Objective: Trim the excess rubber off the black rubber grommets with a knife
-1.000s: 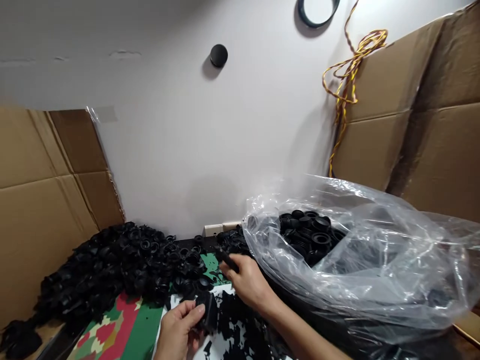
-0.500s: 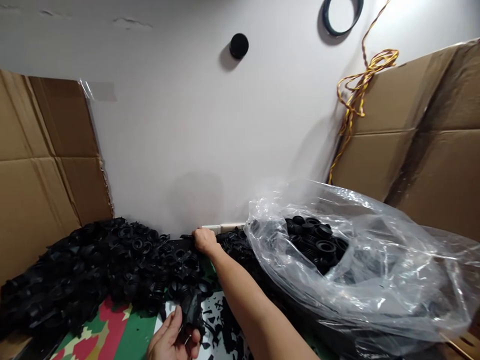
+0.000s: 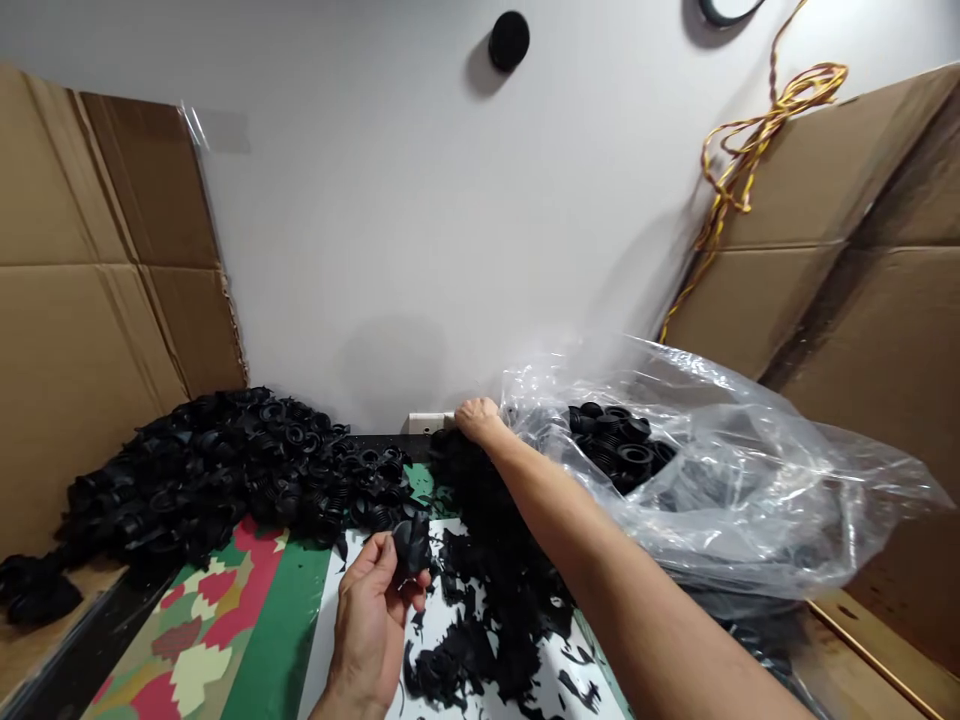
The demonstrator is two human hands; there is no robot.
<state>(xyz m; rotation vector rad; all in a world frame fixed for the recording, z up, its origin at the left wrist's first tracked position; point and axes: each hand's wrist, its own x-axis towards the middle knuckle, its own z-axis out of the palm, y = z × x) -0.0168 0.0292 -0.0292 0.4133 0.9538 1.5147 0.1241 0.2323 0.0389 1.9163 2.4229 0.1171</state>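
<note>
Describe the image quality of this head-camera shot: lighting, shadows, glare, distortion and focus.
Head view: soft, even indoor light, with a faint shadow beside the black wall disc; glare streaks the clear plastic bag; the black moulded parts merge into dark masses with little detail; wide-angle distortion tilts and stretches the cardboard sheets; nothing looks badly out of focus.

Left hand (image 3: 367,625) raised low in front, fingers (image 3: 377,558) curled and pinching, right arm (image 3: 577,520) stretched far forward, right hand (image 3: 478,419) bent downward at the wrist

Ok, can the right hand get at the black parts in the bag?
Probably yes: the right hand is beside the plastic bag, and only its loose edge separates it from the black ribbed parts.
</note>
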